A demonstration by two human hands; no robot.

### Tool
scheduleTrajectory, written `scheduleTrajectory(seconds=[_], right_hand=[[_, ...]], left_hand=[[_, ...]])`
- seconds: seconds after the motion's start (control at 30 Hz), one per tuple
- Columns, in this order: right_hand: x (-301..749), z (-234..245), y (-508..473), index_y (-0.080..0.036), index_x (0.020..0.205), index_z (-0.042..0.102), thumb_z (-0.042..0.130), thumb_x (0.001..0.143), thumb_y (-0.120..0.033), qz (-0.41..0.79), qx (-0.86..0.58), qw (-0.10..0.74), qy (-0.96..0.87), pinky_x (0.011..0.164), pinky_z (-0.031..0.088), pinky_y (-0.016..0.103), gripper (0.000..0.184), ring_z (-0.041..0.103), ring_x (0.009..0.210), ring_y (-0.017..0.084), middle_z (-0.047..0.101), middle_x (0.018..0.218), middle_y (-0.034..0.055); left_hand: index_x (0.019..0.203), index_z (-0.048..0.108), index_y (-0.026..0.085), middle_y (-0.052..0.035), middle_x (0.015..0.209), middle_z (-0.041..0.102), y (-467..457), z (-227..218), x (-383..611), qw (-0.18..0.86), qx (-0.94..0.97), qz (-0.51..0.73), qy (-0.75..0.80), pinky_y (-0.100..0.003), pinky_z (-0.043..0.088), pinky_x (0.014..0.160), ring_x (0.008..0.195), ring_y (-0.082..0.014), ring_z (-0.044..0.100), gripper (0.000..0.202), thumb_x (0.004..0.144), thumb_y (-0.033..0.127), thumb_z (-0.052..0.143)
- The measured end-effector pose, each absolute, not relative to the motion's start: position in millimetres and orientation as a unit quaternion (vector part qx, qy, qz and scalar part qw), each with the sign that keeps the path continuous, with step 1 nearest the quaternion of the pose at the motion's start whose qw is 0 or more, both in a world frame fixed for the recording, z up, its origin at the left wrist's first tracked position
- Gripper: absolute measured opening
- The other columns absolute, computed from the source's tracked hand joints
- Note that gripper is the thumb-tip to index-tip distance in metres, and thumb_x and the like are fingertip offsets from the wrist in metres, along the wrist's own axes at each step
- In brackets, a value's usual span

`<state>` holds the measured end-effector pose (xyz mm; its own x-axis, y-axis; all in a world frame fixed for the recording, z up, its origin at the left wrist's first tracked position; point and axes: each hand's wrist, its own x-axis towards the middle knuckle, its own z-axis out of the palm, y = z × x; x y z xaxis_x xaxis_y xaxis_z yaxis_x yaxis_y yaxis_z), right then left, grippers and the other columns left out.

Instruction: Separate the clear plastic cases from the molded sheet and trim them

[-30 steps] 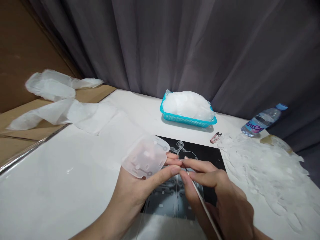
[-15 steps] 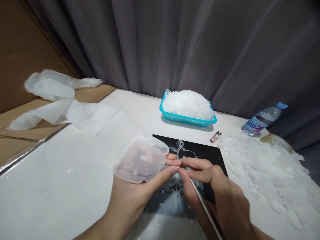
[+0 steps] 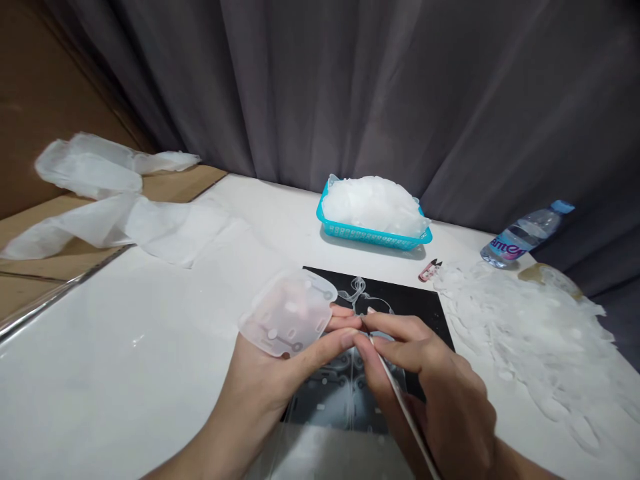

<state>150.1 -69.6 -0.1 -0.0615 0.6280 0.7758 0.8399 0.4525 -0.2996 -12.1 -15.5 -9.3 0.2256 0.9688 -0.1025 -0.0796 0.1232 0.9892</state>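
Note:
My left hand (image 3: 280,380) carries a translucent, frosted silicone-like piece (image 3: 290,310) with small slots and rounded edges, lying over its palm and fingers. Its thumb and fingertips pinch together at the right, touching my right fingertips. My right hand (image 3: 435,380) is closed around a long, thin white tool (image 3: 407,413) that slants down towards me; its tip is hidden among the fingers. Under both hands, a clear moulded sheet (image 3: 327,403) with similar slotted shapes lies partly on a black mat (image 3: 425,310). What the joined fingertips pinch is too small to make out.
A turquoise basket (image 3: 367,237) heaped with whitish translucent pieces stands at the back. To the right are small pink-handled cutters (image 3: 429,271), a water bottle (image 3: 525,237) and a spread of translucent scraps (image 3: 540,340). Filmy white sheets (image 3: 165,227) lie at left over cardboard (image 3: 210,183).
The translucent piece has tilted and shifted slightly in my left hand. Both hands stay joined at the fingertips, with little movement. The whole view has shifted a little.

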Motion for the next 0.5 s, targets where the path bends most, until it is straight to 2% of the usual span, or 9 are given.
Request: scheduleTrajectory(seconds=[0.1,0.2,0.33,0.5], right_hand=[[151.8,0.8,-70.1,-0.020,0.101,0.059,0.065,0.097,-0.016,-0.110,-0.504,0.461,-0.722,0.076,0.063,0.017,0.008,0.080,0.081,0.012,0.081,0.099,0.0015],[152.7,0.9,-70.9,-0.021,0.101,0.059,0.066,0.096,-0.016,-0.094,-0.500,0.465,-0.724,0.075,0.064,0.018,0.010,0.080,0.081,0.012,0.081,0.101,0.0010],[150.9,2.6,-70.0,-0.021,0.099,0.060,0.064,0.100,-0.022,-0.083,-0.500,0.471,-0.722,0.070,0.064,0.018,0.003,0.081,0.083,0.014,0.081,0.098,0.0010],[149.9,5.3,-66.3,-0.022,0.092,0.059,0.059,0.104,-0.029,-0.086,-0.516,0.481,-0.703,0.061,0.061,0.017,0.013,0.080,0.074,0.012,0.081,0.091,-0.0008]], left_hand=[[0.087,0.082,0.033,0.0045,0.097,0.082,-15.2,-10.4,-12.8,0.632,0.485,0.424,0.431,-0.024,0.061,0.087,0.096,-0.0197,0.075,0.012,0.078,0.034,0.089],[0.091,0.081,0.031,0.0025,0.098,0.082,-14.7,-9.9,-12.9,0.653,0.474,0.417,0.419,-0.027,0.061,0.089,0.097,-0.0214,0.075,0.012,0.080,0.032,0.087],[0.086,0.082,0.029,0.0007,0.100,0.082,-14.1,-6.8,-13.3,0.666,0.462,0.413,0.415,-0.030,0.061,0.090,0.099,-0.0239,0.075,0.009,0.079,0.032,0.087],[0.089,0.082,0.029,-0.0007,0.099,0.082,-12.5,-3.4,-13.8,0.682,0.461,0.395,0.408,-0.032,0.061,0.089,0.100,-0.0253,0.075,0.010,0.081,0.034,0.086]])
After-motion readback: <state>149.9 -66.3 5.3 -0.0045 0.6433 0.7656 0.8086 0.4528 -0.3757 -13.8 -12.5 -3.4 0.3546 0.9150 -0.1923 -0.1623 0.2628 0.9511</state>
